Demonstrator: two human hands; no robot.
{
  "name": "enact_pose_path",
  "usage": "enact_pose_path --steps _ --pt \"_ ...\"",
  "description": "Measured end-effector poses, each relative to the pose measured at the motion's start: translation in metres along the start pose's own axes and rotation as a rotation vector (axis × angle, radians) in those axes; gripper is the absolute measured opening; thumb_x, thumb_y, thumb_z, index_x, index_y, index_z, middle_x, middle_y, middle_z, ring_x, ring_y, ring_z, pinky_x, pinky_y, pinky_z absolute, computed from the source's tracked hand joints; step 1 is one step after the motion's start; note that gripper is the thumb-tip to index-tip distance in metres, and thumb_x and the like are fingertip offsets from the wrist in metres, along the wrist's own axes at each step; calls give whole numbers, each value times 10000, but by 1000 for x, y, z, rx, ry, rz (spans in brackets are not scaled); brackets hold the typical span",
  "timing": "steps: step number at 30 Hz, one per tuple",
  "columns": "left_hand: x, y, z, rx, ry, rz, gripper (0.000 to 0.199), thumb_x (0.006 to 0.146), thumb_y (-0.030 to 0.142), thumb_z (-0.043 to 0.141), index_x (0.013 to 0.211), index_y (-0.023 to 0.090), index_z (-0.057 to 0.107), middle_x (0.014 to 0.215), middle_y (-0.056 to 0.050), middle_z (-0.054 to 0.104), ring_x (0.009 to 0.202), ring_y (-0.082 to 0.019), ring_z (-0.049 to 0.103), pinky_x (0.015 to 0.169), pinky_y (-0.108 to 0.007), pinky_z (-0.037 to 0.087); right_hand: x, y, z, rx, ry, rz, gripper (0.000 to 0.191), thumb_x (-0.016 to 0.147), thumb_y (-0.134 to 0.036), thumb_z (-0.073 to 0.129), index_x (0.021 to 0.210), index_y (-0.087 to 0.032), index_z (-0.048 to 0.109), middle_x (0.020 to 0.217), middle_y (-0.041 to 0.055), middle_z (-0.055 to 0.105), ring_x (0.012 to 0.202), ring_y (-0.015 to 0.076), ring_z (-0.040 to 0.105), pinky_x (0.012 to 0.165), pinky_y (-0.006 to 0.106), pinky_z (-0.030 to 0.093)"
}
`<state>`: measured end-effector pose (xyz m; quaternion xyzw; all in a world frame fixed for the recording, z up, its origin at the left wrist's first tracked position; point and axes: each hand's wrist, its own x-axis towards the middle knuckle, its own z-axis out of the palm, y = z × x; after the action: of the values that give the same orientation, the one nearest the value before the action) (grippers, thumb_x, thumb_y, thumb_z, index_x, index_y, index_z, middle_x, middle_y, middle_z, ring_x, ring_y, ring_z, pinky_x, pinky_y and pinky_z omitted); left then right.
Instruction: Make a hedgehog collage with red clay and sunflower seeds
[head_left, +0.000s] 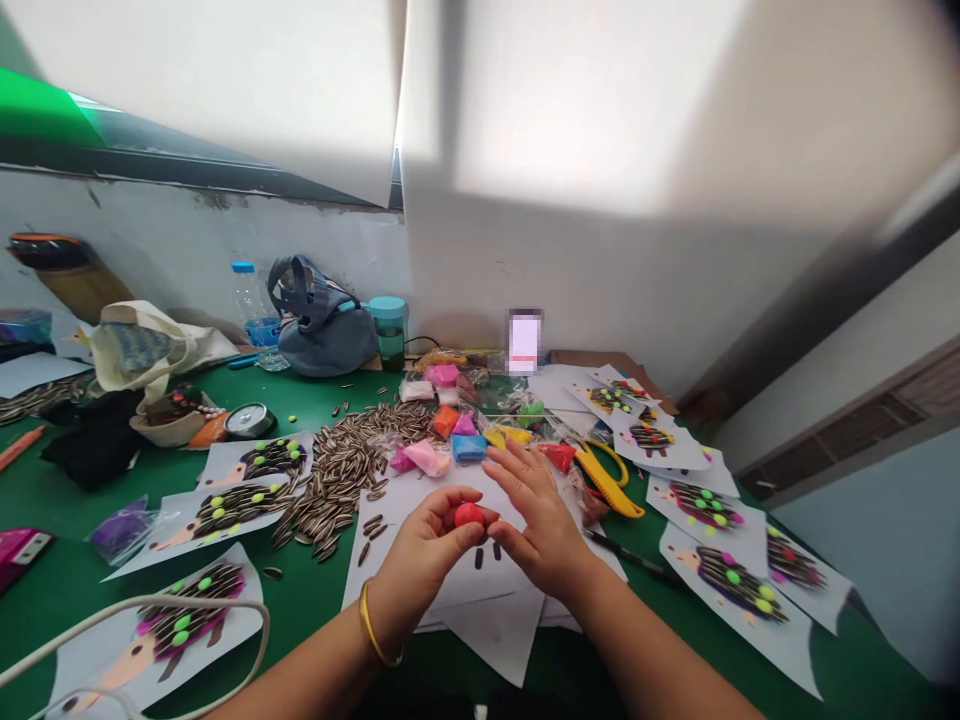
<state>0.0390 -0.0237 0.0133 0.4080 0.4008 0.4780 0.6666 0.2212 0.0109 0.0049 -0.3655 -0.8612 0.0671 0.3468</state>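
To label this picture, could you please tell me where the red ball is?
The red ball is in the head view's lower middle, in the left hand, beside the right hand, above the paper.

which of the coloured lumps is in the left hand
The small red ball, held in the left hand; the others, such as the blue lump, lie on the table.

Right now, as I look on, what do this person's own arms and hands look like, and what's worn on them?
Both hands are ungloved. A smooth, rounded, gold-coloured bangle circles the wrist of the left hand. The right hand has no visible bracelet. No sleeves show.
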Motion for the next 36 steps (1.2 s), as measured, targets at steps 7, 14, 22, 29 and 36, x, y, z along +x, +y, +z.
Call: enact_pose_path --steps 7,14,22,29,36 --pt "2 -7 -7 325 21 345 262 777 375 708 976 205 701 932 -51 654 858 -200 608 770 -328 508 1 -4 6 112 -15 -48 522 899 -576 491 1314 -260 524 1316 75 581 1341 293 389 1154 572 135" --pt "2 -15 -3 301 75 352 314 801 357 688 1083 219 659 994 -61 680 830 -189 631 700 -301 530 -4 -4 12 208 84 12 324 897 -383 595 1203 -278 600 1167 58 661 1227 263 502 1128 540 240" --pt "0 -9 6 421 173 523 206 744 394 731 759 189 734 839 -46 626 787 -177 582 675 -274 505 -20 -25 8 525 165 199 259 893 -366 592 1113 -244 654 1117 67 674 1091 235 596 966 406 472" --pt "-6 -10 24 439 115 422 277 726 377 737 936 196 737 839 -46 663 701 -166 599 617 -278 501 -34 -26 9 585 227 295 244 910 -402 540 982 -209 673 929 50 701 868 210 652 790 329 524" --pt "-13 -14 25 312 138 421 282 758 414 713 912 179 731 889 -65 712 831 -210 647 744 -323 524 -36 -28 17 556 263 235 357 840 -373 627 1155 -205 620 1093 77 678 993 237 627 892 387 507"
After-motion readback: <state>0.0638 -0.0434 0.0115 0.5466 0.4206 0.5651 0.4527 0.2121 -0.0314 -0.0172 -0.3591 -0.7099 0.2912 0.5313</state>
